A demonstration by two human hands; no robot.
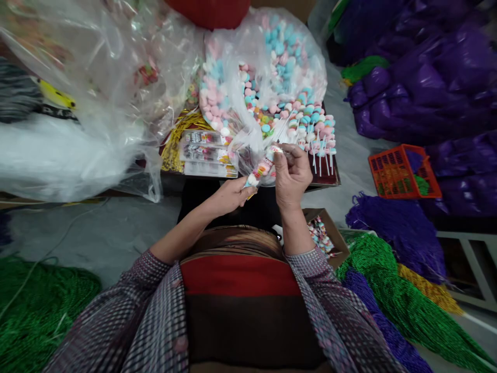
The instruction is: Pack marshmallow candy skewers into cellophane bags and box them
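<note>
A small clear printed packet (264, 167) with pink, white and blue candy in it slants between my two hands in front of the table edge. My left hand (232, 196) pinches its lower end, and my right hand (292, 173) pinches its upper end between thumb and fingers. Just beyond lies a big clear plastic bag (248, 116) full of pink, white and blue candies. To the right, several candy skewers (318, 129) with white sticks lie on the table. Left of the hands is a stack of flat printed wrappers (205, 153).
Gold ties (174, 142) lie by the wrappers. Large clear bags (104, 93) cover the left side. A cardboard box (332, 241) of wrapped candy stands below right. Farther right are an orange basket (404, 173), purple bags (427, 88) and green strands (384, 274).
</note>
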